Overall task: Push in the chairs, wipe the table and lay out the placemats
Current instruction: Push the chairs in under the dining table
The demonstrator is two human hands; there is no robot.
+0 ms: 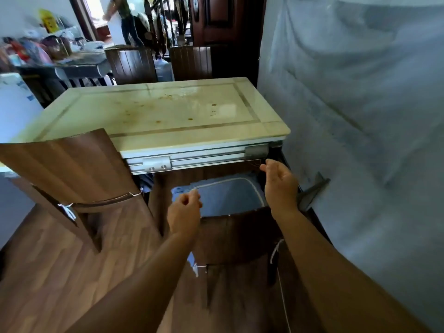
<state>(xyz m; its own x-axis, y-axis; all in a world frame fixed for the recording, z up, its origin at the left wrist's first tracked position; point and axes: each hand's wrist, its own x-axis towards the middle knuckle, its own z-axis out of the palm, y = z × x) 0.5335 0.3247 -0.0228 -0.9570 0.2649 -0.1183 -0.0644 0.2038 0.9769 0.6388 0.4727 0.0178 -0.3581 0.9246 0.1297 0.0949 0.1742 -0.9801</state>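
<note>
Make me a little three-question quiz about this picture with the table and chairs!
1. True or false: the table top has brown spots on it.
2. What lies on the seat of the chair nearest the person? A) a blue cushion B) a placemat C) a plate
3. Fill in: the chair at the near left has its back ______ than the table top.

Key:
1. True. Brown stains dot the pale top.
2. A. The blue cushion sits on the seat, between the left hand and the right hand.
3. Higher.
</note>
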